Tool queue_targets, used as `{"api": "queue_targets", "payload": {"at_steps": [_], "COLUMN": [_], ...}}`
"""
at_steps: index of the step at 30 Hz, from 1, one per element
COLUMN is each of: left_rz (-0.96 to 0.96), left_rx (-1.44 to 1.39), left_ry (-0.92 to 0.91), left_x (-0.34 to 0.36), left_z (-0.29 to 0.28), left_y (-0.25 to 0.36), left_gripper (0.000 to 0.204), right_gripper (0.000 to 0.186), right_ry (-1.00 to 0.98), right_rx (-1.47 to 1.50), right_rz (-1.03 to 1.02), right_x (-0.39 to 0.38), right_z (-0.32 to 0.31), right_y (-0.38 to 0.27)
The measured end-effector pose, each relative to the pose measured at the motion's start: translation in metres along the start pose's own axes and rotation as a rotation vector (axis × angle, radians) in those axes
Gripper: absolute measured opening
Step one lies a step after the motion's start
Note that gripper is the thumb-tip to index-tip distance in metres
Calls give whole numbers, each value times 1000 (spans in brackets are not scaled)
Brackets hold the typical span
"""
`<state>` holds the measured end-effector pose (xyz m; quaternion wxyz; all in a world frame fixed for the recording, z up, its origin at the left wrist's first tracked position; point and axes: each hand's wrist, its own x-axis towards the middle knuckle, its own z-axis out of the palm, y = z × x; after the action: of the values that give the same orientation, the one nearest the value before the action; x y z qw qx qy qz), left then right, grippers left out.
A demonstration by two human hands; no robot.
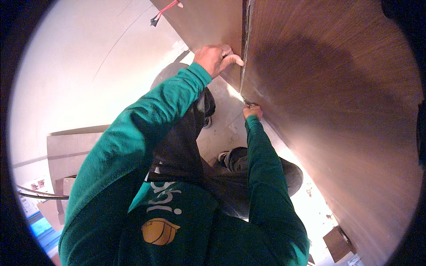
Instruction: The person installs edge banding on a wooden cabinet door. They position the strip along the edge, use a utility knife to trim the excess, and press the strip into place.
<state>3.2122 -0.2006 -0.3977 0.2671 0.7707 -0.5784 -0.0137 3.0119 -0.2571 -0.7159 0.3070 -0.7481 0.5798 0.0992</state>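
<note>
Left hand point(215, 60): fingers curled, thumb at narrow dark seam point(245, 40); grip, I cannot tell. Right hand point(253, 111): closed on small dark tool point(246, 102), at seam's foot beside brown wood-grain panel point(328, 88). Green sweatshirt point(120, 164): white lettering point(163, 197), orange helmet emblem point(159, 232).

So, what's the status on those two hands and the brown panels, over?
Left hand by the seam between brown panels. Right hand near seam's lower end, holding a small dark object. Red wires clear of both hands.
</note>
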Motion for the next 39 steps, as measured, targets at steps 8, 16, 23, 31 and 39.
{"api": "queue_targets", "payload": {"at_steps": [8, 16, 23, 31, 39], "left_rz": [-34, -33, -36, 45, -31], "left_rx": [-35, -39, -2, -11, 21], "left_ry": [7, 2, 17, 66, 24], "left_x": [-8, 2, -3, -2, -4], "left_z": [4, 8, 10, 21, 11], "left_y": [-9, 0, -5, -14, -4], "left_gripper": [55, 54, 58, 38, 49], "right_gripper": [47, 36, 31, 25, 37], "right_ry": [-11, 173, 3, 222, 133], "right_rx": [46, -151, 504, -68, 273], "right_rz": [2, -156, -99, -372, 11], "right_x": [-4, 51, 36, 26, -13], "right_z": [3, 65, 54, 18, -29], "right_y": [-12, 29, 24, 19, -9]}}
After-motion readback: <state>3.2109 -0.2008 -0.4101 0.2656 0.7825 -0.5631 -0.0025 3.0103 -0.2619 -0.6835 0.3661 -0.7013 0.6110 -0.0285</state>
